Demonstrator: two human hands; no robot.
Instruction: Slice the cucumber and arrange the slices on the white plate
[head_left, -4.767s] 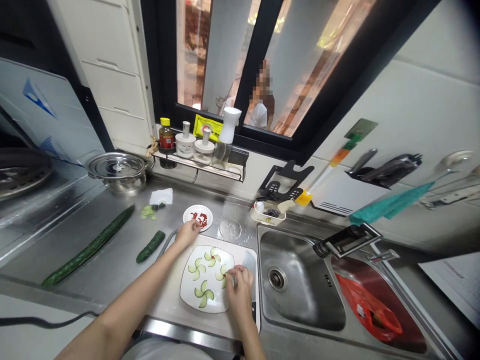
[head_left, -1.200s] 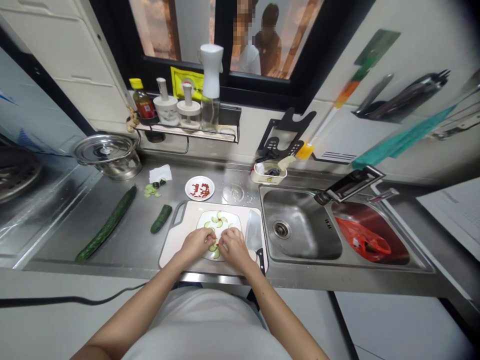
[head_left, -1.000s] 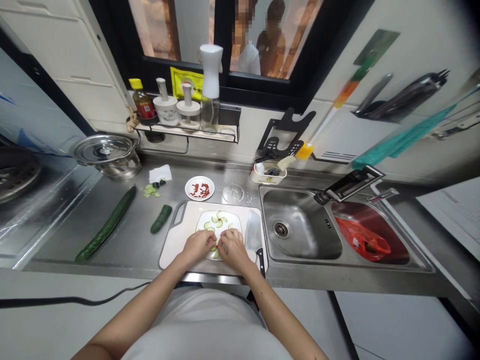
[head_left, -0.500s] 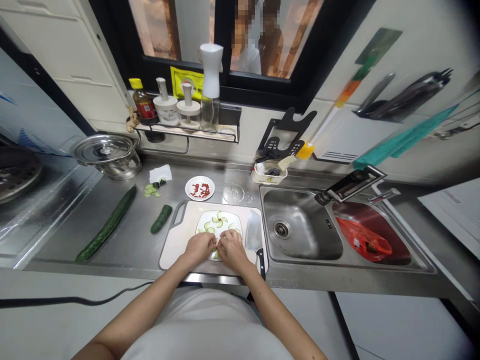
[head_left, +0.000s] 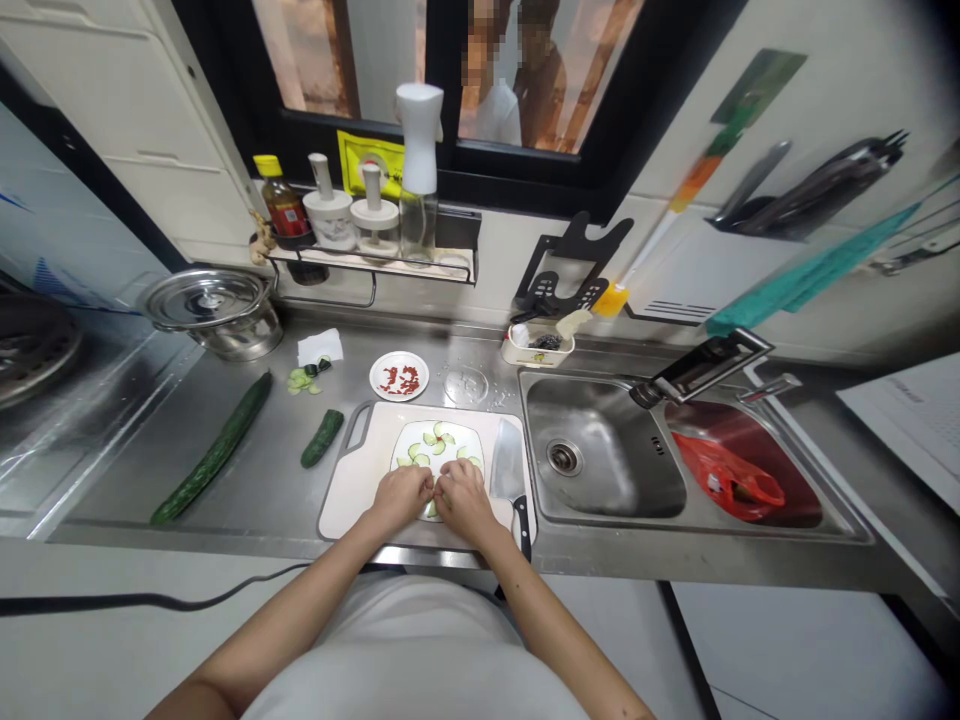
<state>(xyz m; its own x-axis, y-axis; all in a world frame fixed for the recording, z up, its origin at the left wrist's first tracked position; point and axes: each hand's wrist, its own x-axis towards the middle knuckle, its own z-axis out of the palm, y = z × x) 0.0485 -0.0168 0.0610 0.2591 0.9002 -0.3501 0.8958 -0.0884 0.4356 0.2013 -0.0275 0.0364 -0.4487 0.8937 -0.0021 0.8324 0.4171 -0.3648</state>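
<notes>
A white square plate [head_left: 460, 442] rests on a pale cutting board [head_left: 358, 497], with cucumber slices [head_left: 439, 439] arranged on it in flower-like groups. My left hand [head_left: 403, 494] and my right hand [head_left: 461, 497] meet over the plate's near part, fingertips pinched close together. Anything between those fingertips is too small or too hidden to name. Slices show just around the fingers. On the board's right side, beside my right hand, lies a cleaver [head_left: 512, 470] with a black handle. Behind the board stands a small white plate [head_left: 400, 376] of chopped red pieces.
Left of the board lie a short cucumber piece [head_left: 322, 438] and a long cucumber [head_left: 217, 445]. Cucumber scraps [head_left: 304, 380] sit by a white paper [head_left: 320, 346]. A lidded steel pot [head_left: 244, 330] is at back left. To the right is a sink [head_left: 607, 480] holding a red bag [head_left: 727, 478].
My hands stay over the plate's near part, fingertips shifting only slightly. The view has moved a little; nothing else on the counter has changed place.
</notes>
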